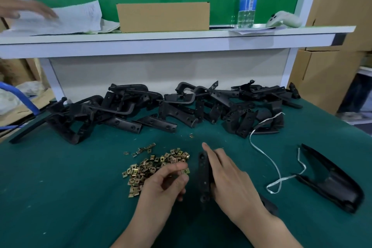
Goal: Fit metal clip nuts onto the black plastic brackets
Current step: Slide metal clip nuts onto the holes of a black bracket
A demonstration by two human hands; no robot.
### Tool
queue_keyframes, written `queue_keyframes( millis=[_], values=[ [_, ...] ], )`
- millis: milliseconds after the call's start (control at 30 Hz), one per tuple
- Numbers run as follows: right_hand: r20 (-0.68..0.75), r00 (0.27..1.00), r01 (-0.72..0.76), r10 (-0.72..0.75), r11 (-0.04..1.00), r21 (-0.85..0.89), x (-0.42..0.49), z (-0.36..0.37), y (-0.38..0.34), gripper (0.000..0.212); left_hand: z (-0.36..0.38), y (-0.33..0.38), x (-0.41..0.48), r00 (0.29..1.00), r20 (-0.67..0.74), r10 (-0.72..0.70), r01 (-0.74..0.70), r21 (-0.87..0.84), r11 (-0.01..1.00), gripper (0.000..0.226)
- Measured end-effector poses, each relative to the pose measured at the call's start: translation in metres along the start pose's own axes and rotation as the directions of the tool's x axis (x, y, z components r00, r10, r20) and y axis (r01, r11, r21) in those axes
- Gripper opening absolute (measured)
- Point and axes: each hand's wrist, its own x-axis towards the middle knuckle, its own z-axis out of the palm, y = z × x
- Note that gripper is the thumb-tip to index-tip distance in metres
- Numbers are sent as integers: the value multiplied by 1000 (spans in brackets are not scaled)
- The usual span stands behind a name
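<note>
While a green table [60, 187] stretches beneath a white shelf [161, 43], a long heap of black brackets [161, 106] lies across its far side, just under the shelf. On the shelf stand a cardboard box [163, 17] and, well to its right, a clear water bottle [248, 0]; at the far left another person's hand [26, 9] rests on loose papers [76, 18]. A larger black plastic part [332, 179] lies alone at the table's right, a white strap [275, 169] curling between it and the heap. Near the front edge, the right hand [231, 179] grips a single bracket [203, 173], forefinger laid along its length and thumb tucked against its side. Just beside it, the left hand [167, 183] pinches one clip nut [185, 171] between thumb and fingertips, close to the bracket but not touching it. A scatter of brass-coloured clip nuts [149, 167] lies on the table directly left of the hands.
</note>
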Motion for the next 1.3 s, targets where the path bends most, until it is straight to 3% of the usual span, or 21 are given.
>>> queue_keyframes(
  millis=[567,833,1300],
  values=[
    [20,999,50,-50,999,5,1,3,-1,89,0,2,-2,1000,29,3,-4,46,999,13],
    [25,998,56,-56,998,18,0,4,0,89,-1,2,-3,997,64,41,-46,83,996,36],
    [31,997,75,-76,996,42,-1,4,1,90,-4,-3,1,997,66,-26,29,-42,999,18]
  ],
)
